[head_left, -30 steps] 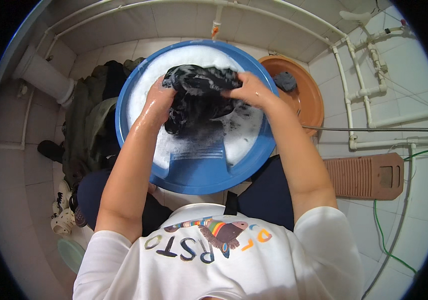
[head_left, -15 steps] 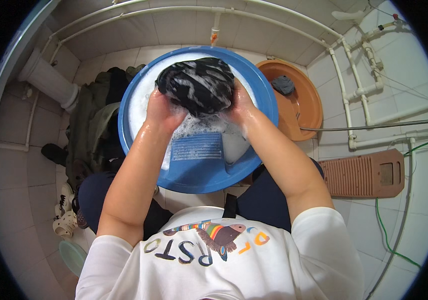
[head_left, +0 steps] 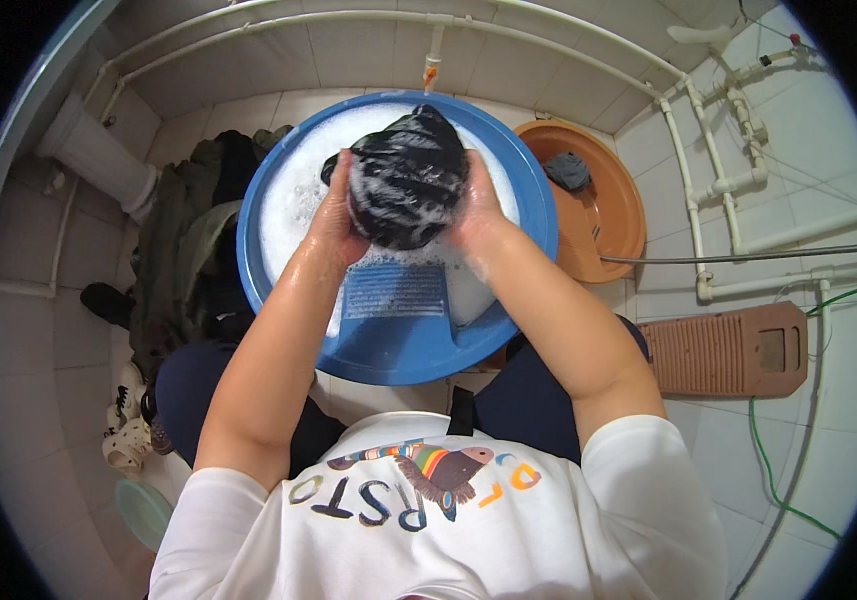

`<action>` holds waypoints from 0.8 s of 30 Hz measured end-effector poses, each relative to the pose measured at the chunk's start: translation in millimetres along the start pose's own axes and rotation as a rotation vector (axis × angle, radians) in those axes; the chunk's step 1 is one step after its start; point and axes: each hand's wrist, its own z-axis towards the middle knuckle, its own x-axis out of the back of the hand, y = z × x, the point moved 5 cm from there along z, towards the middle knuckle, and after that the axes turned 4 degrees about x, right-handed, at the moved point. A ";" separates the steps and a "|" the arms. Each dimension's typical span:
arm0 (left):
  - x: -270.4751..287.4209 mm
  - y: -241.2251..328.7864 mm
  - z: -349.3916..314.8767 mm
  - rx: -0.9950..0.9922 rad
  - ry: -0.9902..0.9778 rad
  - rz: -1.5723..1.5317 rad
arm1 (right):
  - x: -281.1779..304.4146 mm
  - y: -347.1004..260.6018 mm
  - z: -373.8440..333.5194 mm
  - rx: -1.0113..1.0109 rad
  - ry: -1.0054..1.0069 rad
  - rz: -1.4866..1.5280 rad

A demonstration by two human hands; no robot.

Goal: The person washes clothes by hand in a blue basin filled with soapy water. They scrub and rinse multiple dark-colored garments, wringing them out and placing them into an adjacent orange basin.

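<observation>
A wet, bunched black cloth (head_left: 408, 178) streaked with white suds is held between both of my hands above the foamy water. My left hand (head_left: 336, 215) presses against its left side, fingers pointing up along it. On the opposite side my right hand (head_left: 478, 205) grips it, with some fingers hidden behind the cloth. Below them stands a round blue basin (head_left: 388, 367) full of soap foam (head_left: 293, 205). A ridged blue washboard section (head_left: 395, 292) shows at its near side, just under the cloth.
An orange-brown basin (head_left: 623, 225) with a dark wet cloth (head_left: 566, 172) stands at the right. A brown washboard (head_left: 708, 350) lies nearer, beside a green hose (head_left: 770, 470). Dark clothes (head_left: 173, 260) are heaped left; shoes (head_left: 128, 440) and a pale green bowl (head_left: 143, 512) sit near them.
The black cloth has been gathered into a rounder, more upright bundle. My left hand has shifted right and up, its fingers now showing along the cloth's side.
</observation>
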 end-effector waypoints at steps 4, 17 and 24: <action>0.8 -2.9 1.5 0.099 -0.100 -0.114 | -0.3 25.5 -4.4 -0.242 -0.303 0.071; -27.9 33.7 -30.3 -0.885 0.070 1.032 | 13.8 13.5 -3.9 -0.346 -0.251 -0.202; -26.0 12.1 -20.3 -0.592 0.118 0.375 | 3.7 -4.2 10.3 -0.026 -0.210 -0.039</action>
